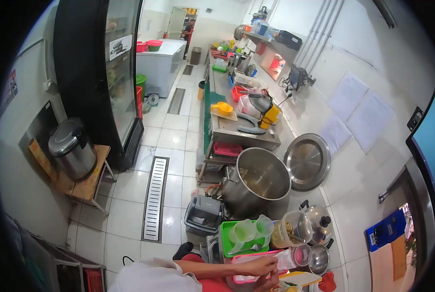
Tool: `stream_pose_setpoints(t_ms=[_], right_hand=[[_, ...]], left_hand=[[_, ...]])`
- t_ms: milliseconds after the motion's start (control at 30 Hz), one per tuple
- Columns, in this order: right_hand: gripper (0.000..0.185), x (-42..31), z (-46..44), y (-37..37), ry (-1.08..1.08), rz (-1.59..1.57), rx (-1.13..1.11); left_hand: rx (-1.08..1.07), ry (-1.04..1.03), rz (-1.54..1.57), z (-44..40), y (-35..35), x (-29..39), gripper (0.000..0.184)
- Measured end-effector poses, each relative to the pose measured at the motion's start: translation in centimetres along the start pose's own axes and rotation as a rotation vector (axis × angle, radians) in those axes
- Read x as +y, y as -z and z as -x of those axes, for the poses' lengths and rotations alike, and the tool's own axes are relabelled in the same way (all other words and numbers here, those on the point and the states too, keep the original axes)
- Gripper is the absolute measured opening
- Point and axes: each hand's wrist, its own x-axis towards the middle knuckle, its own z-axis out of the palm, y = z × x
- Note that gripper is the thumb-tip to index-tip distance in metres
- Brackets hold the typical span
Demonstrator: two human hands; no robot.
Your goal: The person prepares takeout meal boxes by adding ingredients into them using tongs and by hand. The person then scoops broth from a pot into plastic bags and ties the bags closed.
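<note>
My left hand point(262, 265) reaches in from a white sleeve at the bottom, fingers closed in a pinch. My right hand point(267, 282) is just below, also with bent fingers, close to the left. What they pinch is too small to make out. A whitish translucent piece, perhaps a plastic bag point(285, 260), lies right beside the fingertips. Under the hands is a pink tray point(242, 259). Beyond it a green tray point(226, 238) bears translucent measuring jugs point(243, 230) and a metal spoon point(254, 247). A clear tub point(301, 226) with food and a small clear container point(302, 255) stand to the right.
A large steel pot point(263, 175) of liquid stands ahead, with a round lid point(307, 161) against the wall. A grey bin point(204, 214) sits on the floor. A steel counter point(249, 136) runs along the right, a glass-door fridge point(100, 78) on the left. Another person point(189, 36) stands far back.
</note>
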Motion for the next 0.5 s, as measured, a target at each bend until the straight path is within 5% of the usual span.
stream_pose_setpoints(t_ms=[367,500], right_hand=[[0.03,-1.6,-2.0,-0.4,-0.175,0.059,-0.103],[0.029,-1.5,-2.5,0.1,-0.204,0.068,-0.12]], left_hand=[[-0.091,0.098,-0.282,0.6,-0.9,-0.6,0.02],[-0.017,0.053,-0.128,1.5,-0.8,0.4,0.017]])
